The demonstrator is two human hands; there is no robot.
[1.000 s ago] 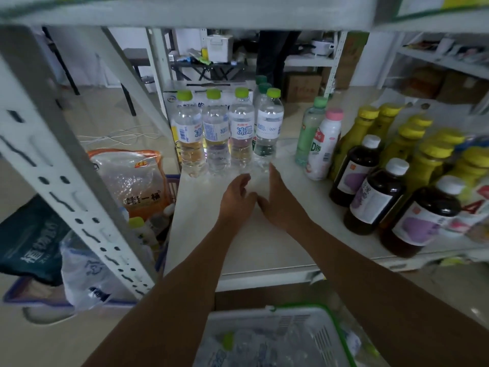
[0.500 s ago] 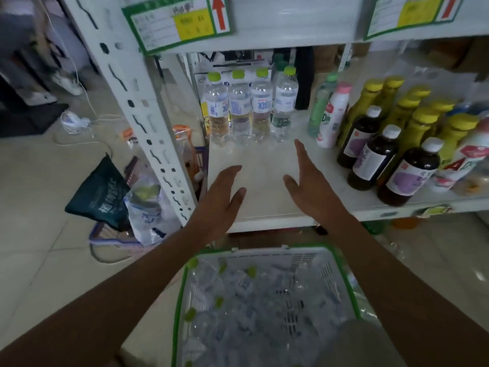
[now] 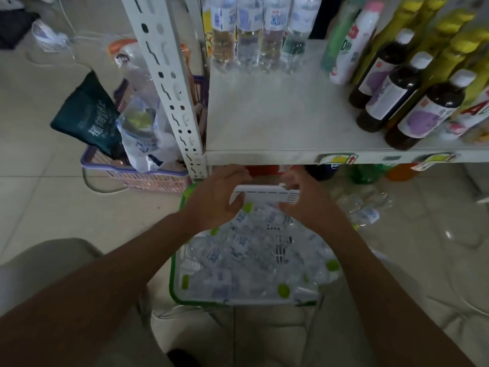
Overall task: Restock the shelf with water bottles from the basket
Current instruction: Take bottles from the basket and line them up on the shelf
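Note:
A white basket with a green rim (image 3: 174, 274) stands on the floor below the shelf front, full of clear water bottles (image 3: 251, 255) with lime-green caps. Both hands are at its far side, over a white handle bar (image 3: 264, 194). My left hand (image 3: 217, 200) curls over the bar's left end, and my right hand (image 3: 308, 202) grips its right end. The white shelf (image 3: 277, 115) above has a wide bare patch. A row of water bottles (image 3: 248, 35) stands at its back.
Dark juice bottles (image 3: 391, 94), yellow-capped bottles (image 3: 449, 35) and a white-pink bottle (image 3: 354, 43) fill the shelf's right side. The perforated upright post (image 3: 169, 83) stands left. A purple basket (image 3: 137, 176) with bags sits on the floor left. Loose bottles (image 3: 362, 207) lie on the floor right.
Both hands have come off the shelf and dropped to the basket's far edge, closing on its white bar. My view has tilted down from the shelf toward the basket.

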